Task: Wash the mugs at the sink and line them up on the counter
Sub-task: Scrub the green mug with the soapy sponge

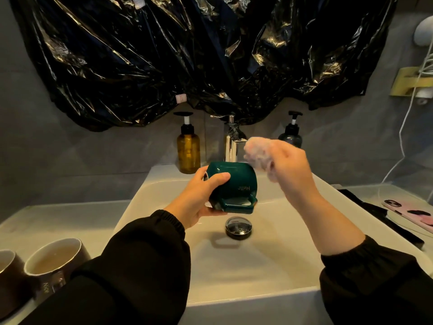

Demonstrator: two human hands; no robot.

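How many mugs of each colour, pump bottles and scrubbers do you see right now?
Green mug: 1, held in the left hand
Brown mugs: 2, on the counter
Pump bottles: 2
Pink scrubber: 1, gripped in the right hand
Total: 6

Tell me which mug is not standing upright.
The green mug, held on its side over the sink by the left hand; both brown mugs stand upright on the counter.

black plastic sheet (164, 55) | amber pump bottle (188, 151) | dark pump bottle (291, 134) | phone (412, 213)
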